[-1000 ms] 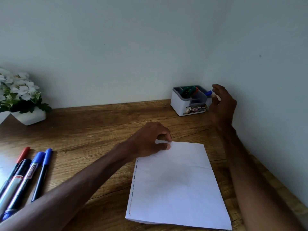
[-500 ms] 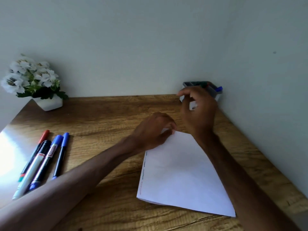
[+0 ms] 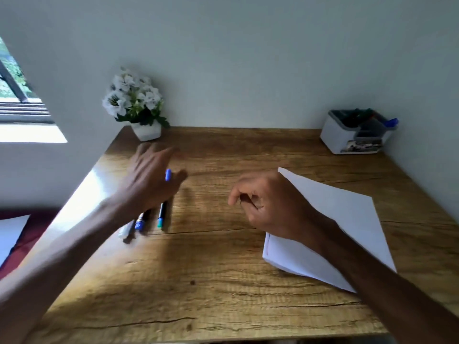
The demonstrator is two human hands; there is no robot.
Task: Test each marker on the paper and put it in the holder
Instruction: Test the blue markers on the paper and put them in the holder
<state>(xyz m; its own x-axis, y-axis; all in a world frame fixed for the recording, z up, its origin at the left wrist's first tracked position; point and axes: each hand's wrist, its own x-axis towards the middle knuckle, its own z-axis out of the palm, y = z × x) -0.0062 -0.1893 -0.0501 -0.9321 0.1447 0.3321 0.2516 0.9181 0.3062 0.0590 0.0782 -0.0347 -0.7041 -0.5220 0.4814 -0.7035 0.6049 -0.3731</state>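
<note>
The left hand (image 3: pixel 149 180), its fingers too blurred to tell their grip, could knock the markers (image 3: pixel 140 223) just beneath them rolling, while the right hand (image 3: pixel 270 207) has its fingers loosely curled and empty.

one wide-angle view, worn on the head, looks forward and steeply down across the desk (image 3: pixel 218 281) from close above its near edge, facing the back wall (image 3: pixel 248 58); window (image 3: pixel 17 100) at far left, holder (image 3: pixel 334 136) at far right.
</note>
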